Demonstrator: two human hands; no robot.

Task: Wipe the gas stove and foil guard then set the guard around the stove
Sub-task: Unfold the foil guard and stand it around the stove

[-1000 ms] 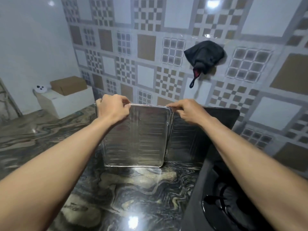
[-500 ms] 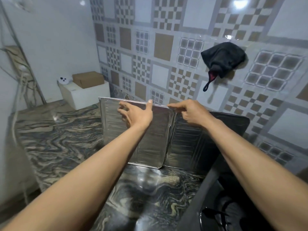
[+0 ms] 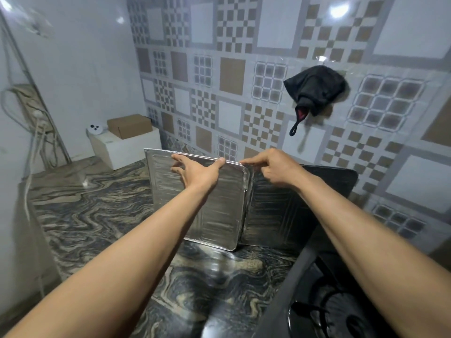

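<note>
Both hands on foil guard (image 3: 214, 211) top edge – upright on counter (image 3: 102, 215)

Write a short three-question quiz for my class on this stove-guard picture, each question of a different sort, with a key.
1. True or false: the foil guard stands upright on the counter.
2. What hangs on the tiled wall? A) a pan B) a black cloth C) a clock
3. Fill in: the right hand pinches the guard's top edge near the ____ between two panels.

Key
1. True.
2. B, the black cloth.
3. Fold. The left hand lies spread on the left panel, thumb on its top edge; the stove sits at lower right.
</note>
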